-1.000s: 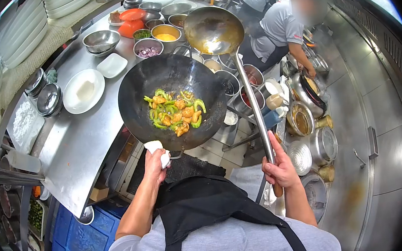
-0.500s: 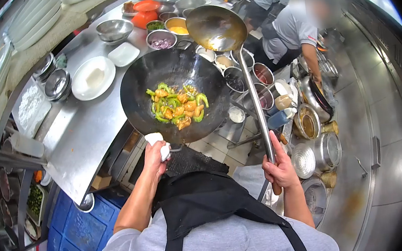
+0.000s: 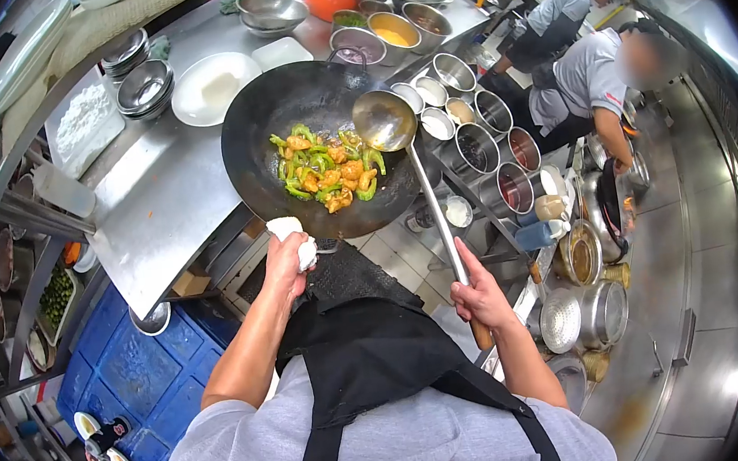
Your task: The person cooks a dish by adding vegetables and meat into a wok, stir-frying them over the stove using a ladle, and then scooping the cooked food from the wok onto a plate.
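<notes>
The wok (image 3: 253, 139) is held just beyond the left hand (image 3: 285, 262), the nearer one, whose fingers are pressed around a white cloth (image 3: 286, 229) at its near rim. By the right hand's (image 3: 485, 297) fingers, curled around its handle (image 3: 440, 214), the ladle (image 3: 387, 122) is angled over the wok's right side; the hold beneath the cloth is hidden.

Left hand (image 3: 284, 264) clenched, forearm (image 3: 250, 340) slanting forward; right hand (image 3: 486, 297) closed, index finger (image 3: 471, 258) extended.
</notes>
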